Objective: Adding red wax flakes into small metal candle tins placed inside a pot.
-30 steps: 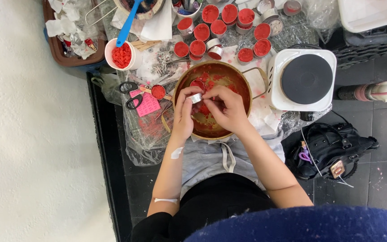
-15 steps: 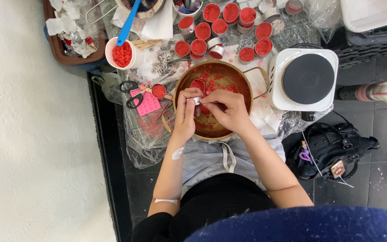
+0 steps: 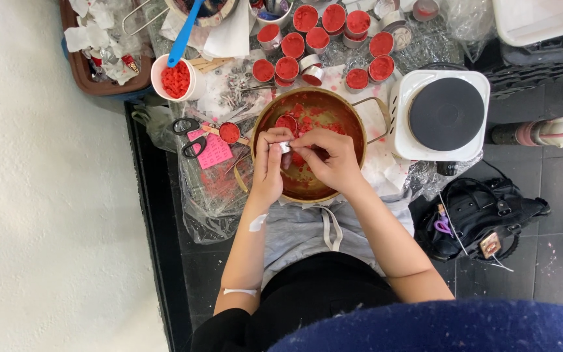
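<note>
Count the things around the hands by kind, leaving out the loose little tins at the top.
Held tin: 1
Brass pot: 1
Hot plate: 1
Scissors: 1
White cup: 1
Black bag: 1
Total: 6

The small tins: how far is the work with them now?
Done: about a dozen small tins above the pot hold red fill. In hand: left hand and right hand hold one tin over the pot. Left: red material remains in the pot.
</note>
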